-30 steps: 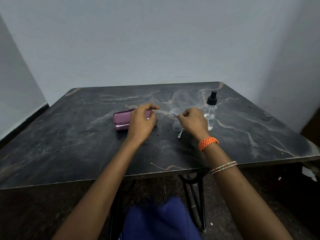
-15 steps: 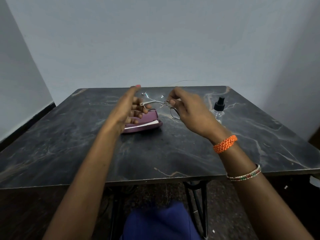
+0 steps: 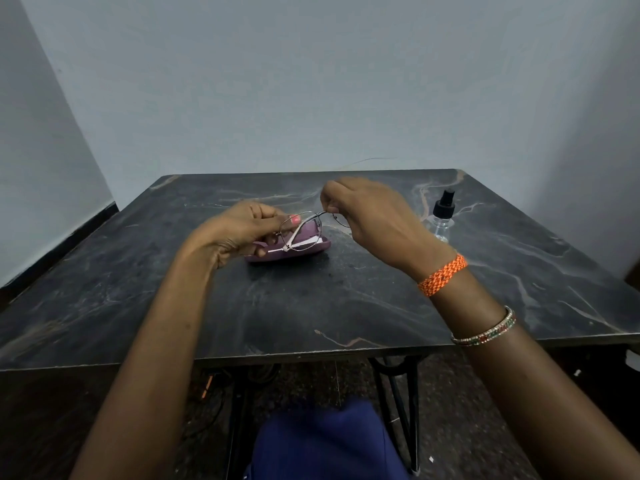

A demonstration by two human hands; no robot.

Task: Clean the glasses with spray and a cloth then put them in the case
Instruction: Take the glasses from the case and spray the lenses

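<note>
Dark marbled table (image 3: 311, 306), seen from its near edge outward. Nearest, two bare forearms reaching in, an orange band (image 3: 442, 275) and a beaded bangle (image 3: 485, 329) on the right wrist. Beyond them, one pair of glasses (image 3: 300, 233), held off the table between both hands, above the case. Left hand (image 3: 239, 230) curled, fingers closed on the left end of the frame. Right hand (image 3: 367, 216) pinching the frame at its right end, fingers narrow. Directly behind and below the glasses, one purple case (image 3: 294, 252), lying open, a pale strip showing inside; cannot tell whether that strip is the cloth. Far right, one clear spray bottle (image 3: 442, 220) with a black top, upright, well apart from both hands. Probably the opening step: glasses in hand, spray untouched. Next, likely: keep hold with one hand, free the other for the bottle, aim at the lenses. No separate cloth visible anywhere.
</note>
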